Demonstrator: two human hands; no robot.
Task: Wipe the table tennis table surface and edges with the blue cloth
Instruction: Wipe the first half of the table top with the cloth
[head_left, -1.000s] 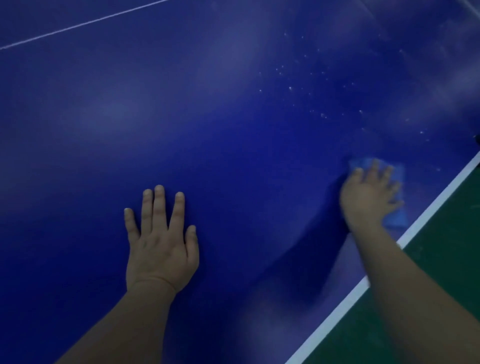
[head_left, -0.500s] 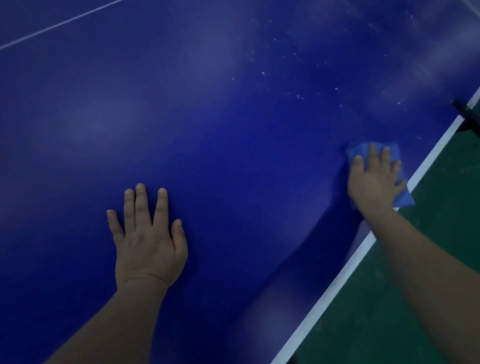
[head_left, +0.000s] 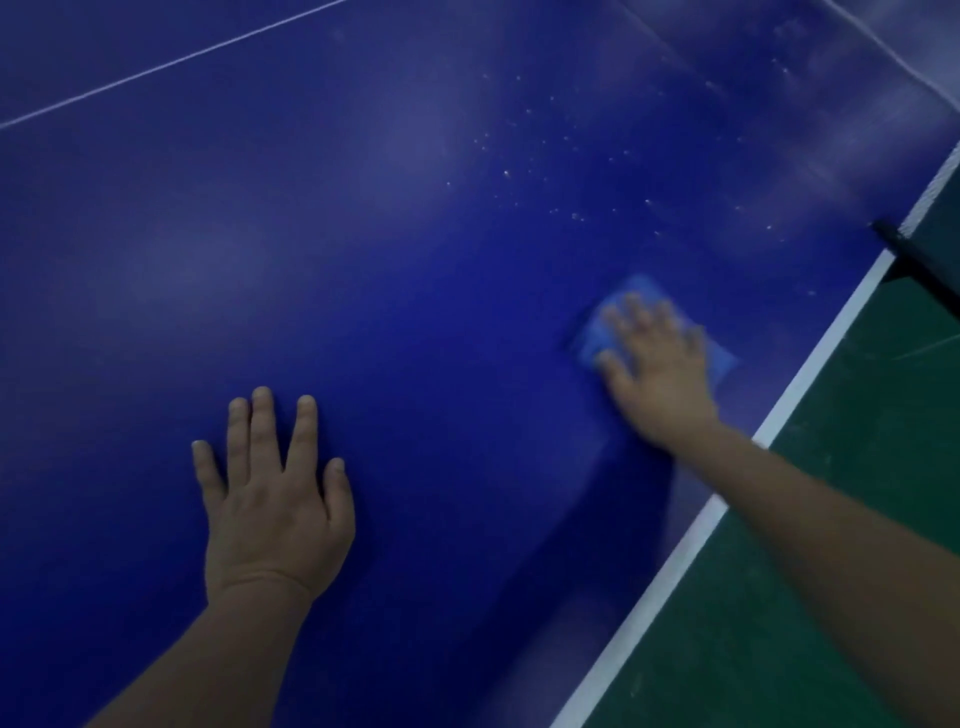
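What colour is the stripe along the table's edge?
White, clearest in the head view: the edge stripe borders the dark blue table.

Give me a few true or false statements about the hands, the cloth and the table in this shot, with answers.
1. The right hand presses flat on the blue cloth. True.
2. The left hand holds a second cloth. False: it rests flat and bare on the dark blue table tennis table surface.
3. Pale specks lie on the surface beyond the cloth. True.
4. The cloth hangs over the white edge line. False: it lies wholly on the blue surface, short of the line.
5. The floor beside the table is red. False: it is green.
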